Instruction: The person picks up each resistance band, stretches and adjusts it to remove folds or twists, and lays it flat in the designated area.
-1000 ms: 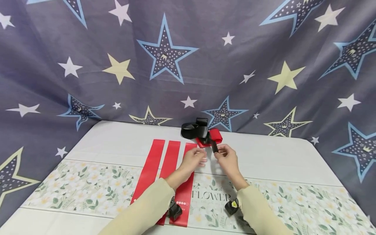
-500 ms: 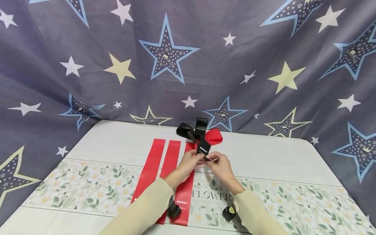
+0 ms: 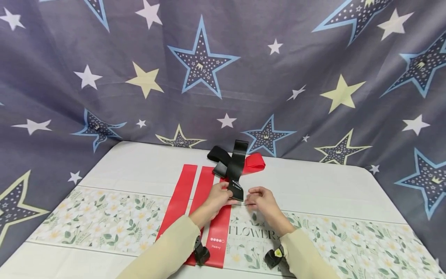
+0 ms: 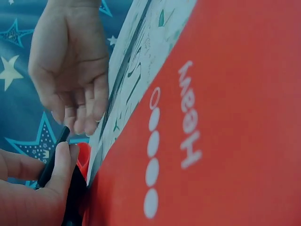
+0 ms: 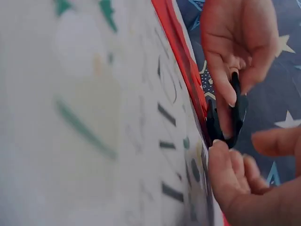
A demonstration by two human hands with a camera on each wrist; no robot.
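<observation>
Pinching the near end of a black band [image 3: 237, 162] between thumb and fingers, the left hand [image 3: 218, 197] is holding that end just left of the right hand [image 3: 263, 200]. The right hand is resting in the air with its fingers loosely bent, gripping nothing; in the right wrist view its fingertips are reaching close to the held end, and I cannot tell whether they are touching it. The band is running away from the left hand toward the far side, showing small white lettering close to the pinching fingers. Just beyond the left hand, a black loop [image 3: 217, 153] is sitting close against the band's left side, while a red loop [image 3: 255, 162] is lying on its right side, straight beyond the right hand.

Under the left hand and forearm, a red strip marked "Heavy" [image 3: 216, 241] is lying flat, showing a row of circles beside the word. Farther left of that hand, a middle red strip [image 3: 203, 188] and an outer red strip [image 3: 180, 190] are lying roughly parallel to it, and the left sleeve [image 3: 167, 248] is crossing over all three. The right sleeve [image 3: 308, 254] is covering the other forearm, and a black wrist device is hanging below each cuff. Around and beneath both hands, a white desk [image 3: 331, 186] is carrying a floral stripe, the word "FLOWER" showing between the forearms. Beyond everything, a dark star-patterned cloth [image 3: 296, 66] is hanging behind the desk
</observation>
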